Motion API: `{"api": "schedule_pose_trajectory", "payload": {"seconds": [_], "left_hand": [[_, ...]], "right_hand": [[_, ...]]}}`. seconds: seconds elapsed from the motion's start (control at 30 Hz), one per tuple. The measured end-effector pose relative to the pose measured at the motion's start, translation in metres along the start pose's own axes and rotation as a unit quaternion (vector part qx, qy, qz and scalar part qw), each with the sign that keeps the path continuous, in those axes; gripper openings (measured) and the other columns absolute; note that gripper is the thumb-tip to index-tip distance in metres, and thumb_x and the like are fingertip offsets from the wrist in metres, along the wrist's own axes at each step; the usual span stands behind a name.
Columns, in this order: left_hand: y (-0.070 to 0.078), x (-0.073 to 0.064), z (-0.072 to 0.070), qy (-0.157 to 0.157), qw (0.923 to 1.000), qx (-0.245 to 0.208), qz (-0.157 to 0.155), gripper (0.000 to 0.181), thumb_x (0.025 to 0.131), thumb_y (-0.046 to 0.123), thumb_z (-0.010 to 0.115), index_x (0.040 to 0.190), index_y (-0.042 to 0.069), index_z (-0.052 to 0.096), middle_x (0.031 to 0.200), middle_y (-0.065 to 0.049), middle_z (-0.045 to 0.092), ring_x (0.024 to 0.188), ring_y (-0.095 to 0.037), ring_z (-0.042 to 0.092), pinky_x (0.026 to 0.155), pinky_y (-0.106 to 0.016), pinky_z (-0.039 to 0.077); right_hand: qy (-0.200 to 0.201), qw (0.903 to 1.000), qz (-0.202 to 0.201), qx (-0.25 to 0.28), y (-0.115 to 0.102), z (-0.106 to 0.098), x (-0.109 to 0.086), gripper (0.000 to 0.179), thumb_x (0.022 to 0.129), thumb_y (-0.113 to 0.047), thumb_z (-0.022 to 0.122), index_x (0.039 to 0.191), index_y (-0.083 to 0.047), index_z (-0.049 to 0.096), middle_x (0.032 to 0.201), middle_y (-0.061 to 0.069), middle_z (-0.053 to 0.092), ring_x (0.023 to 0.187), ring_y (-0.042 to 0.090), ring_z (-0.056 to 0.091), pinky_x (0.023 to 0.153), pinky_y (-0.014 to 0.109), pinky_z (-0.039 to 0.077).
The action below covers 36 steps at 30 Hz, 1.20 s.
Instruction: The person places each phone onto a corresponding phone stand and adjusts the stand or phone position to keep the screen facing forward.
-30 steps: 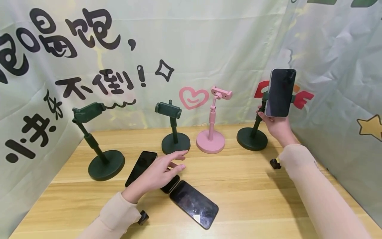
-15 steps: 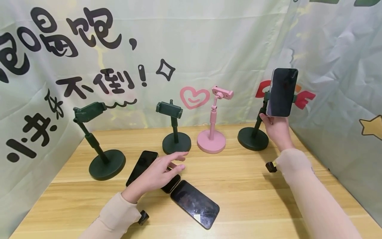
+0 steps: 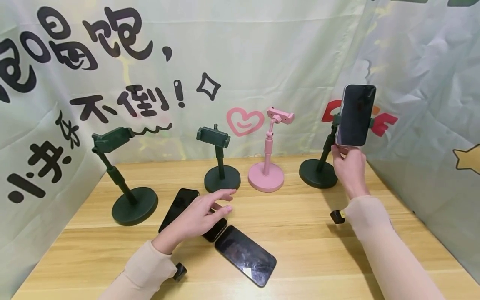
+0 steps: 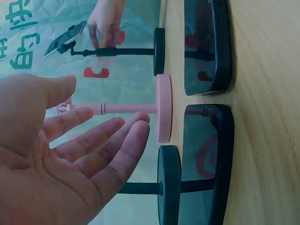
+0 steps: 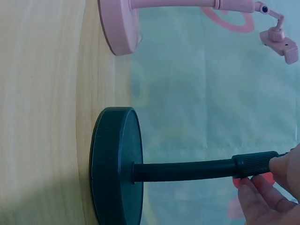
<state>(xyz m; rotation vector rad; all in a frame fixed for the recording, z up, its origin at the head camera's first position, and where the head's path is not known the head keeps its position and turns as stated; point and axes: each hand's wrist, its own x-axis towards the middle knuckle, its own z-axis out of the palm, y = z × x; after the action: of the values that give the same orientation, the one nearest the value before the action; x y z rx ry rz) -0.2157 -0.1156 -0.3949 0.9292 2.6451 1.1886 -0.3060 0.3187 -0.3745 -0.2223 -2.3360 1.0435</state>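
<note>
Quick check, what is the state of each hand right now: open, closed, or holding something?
Left hand: open, holding nothing.
Right hand: closed, pinching the ribbed collar of the rightmost dark green stand.

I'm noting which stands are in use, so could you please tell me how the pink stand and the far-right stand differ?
The pink stand is pale pink, while the far-right stand is dark green. The far-right stand holds a phone, while the pink stand holds none. The right hand pinches the far-right stand, while the pink stand is untouched. Both have a round base and slim post.
</note>
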Motion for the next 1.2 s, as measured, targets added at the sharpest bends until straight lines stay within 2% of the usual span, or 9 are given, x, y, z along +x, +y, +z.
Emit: {"api": "schedule_pose_trajectory", "payload": {"seconds": [0.13,0.23,0.33,0.4,0.5,0.63,0.73,0.93,1.2], "left_hand": [[0.002,0.000,-0.001,-0.006,0.9999,-0.010,0.003,0.049,0.112,0.032,0.060,0.158,0.022,0.052,0.152,-0.006,0.064,0.112,-0.021,0.077,0.092,-0.033,0.062],[0.005,0.000,-0.002,-0.011,0.9998,-0.017,0.007,0.049,0.112,0.032,0.059,0.159,0.020,0.051,0.156,-0.005,0.062,0.113,-0.022,0.077,0.091,-0.030,0.062],[0.006,0.000,-0.002,-0.011,0.9997,-0.018,0.009,0.049,0.112,0.032,0.059,0.159,0.020,0.051,0.156,-0.005,0.061,0.113,-0.022,0.077,0.090,-0.031,0.062],[0.006,-0.001,-0.002,-0.011,0.9998,-0.018,0.007,0.049,0.112,0.032,0.059,0.159,0.020,0.050,0.157,-0.005,0.061,0.113,-0.023,0.077,0.090,-0.031,0.062],[0.006,-0.001,-0.002,-0.010,0.9998,-0.017,0.004,0.049,0.112,0.032,0.060,0.159,0.021,0.050,0.156,-0.005,0.061,0.114,-0.023,0.077,0.091,-0.032,0.062],[0.006,-0.001,-0.002,-0.009,0.9999,-0.014,0.001,0.050,0.112,0.032,0.060,0.160,0.021,0.050,0.156,-0.006,0.061,0.114,-0.023,0.077,0.093,-0.034,0.062],[0.005,0.000,-0.002,-0.008,0.9999,-0.007,0.003,0.050,0.112,0.031,0.060,0.160,0.021,0.050,0.156,-0.006,0.061,0.113,-0.023,0.077,0.094,-0.036,0.062],[0.005,0.000,0.000,-0.008,1.0000,0.003,0.002,0.050,0.111,0.029,0.061,0.160,0.021,0.050,0.149,-0.012,0.066,0.110,-0.024,0.078,0.091,-0.037,0.064],[0.001,0.001,0.004,-0.015,0.9999,0.003,0.002,0.052,0.111,0.029,0.062,0.160,0.021,0.049,0.152,-0.014,0.063,0.110,-0.024,0.078,0.094,-0.039,0.064]], "right_hand": [[-0.002,1.0000,0.009,0.002,0.000,-0.002,-0.004,0.039,0.109,-0.035,0.059,0.124,-0.001,0.072,0.125,0.022,0.077,0.121,0.037,0.073,0.080,0.016,0.045],[-0.023,0.9996,-0.006,0.013,0.001,-0.001,-0.008,0.040,0.109,-0.034,0.059,0.130,-0.002,0.069,0.126,0.022,0.075,0.101,0.012,0.076,0.079,0.008,0.043],[-0.035,0.9983,-0.032,0.034,0.000,0.002,-0.013,0.040,0.110,-0.032,0.059,0.135,-0.002,0.067,0.124,0.021,0.074,0.088,-0.017,0.059,0.081,0.003,0.043],[-0.042,0.9970,-0.049,0.043,-0.001,0.006,-0.016,0.038,0.111,-0.031,0.059,0.136,-0.002,0.065,0.123,0.020,0.075,0.087,-0.023,0.052,0.082,0.000,0.043],[-0.069,0.9937,-0.064,0.061,-0.004,0.011,-0.019,0.038,0.112,-0.030,0.058,0.138,-0.003,0.062,0.126,0.020,0.074,0.094,-0.013,0.063,0.084,0.000,0.045],[-0.110,0.9863,-0.093,0.080,-0.010,0.021,-0.020,0.038,0.112,-0.026,0.059,0.142,-0.003,0.060,0.130,0.023,0.073,0.108,0.025,0.076,0.085,-0.001,0.045],[-0.139,0.9808,-0.113,0.077,-0.015,0.030,-0.019,0.039,0.112,-0.024,0.060,0.145,-0.004,0.061,0.134,0.024,0.072,0.116,0.040,0.074,0.092,0.009,0.053],[-0.206,0.9670,-0.118,0.094,-0.032,0.052,-0.015,0.043,0.113,-0.020,0.055,0.153,-0.005,0.055,0.144,0.024,0.067,0.129,0.041,0.069,0.110,0.056,0.054],[-0.259,0.9472,-0.113,0.151,-0.055,0.079,-0.010,0.047,0.115,-0.014,0.049,0.161,-0.004,0.045,0.153,0.024,0.060,0.140,0.041,0.062,0.117,0.054,0.050]]}}
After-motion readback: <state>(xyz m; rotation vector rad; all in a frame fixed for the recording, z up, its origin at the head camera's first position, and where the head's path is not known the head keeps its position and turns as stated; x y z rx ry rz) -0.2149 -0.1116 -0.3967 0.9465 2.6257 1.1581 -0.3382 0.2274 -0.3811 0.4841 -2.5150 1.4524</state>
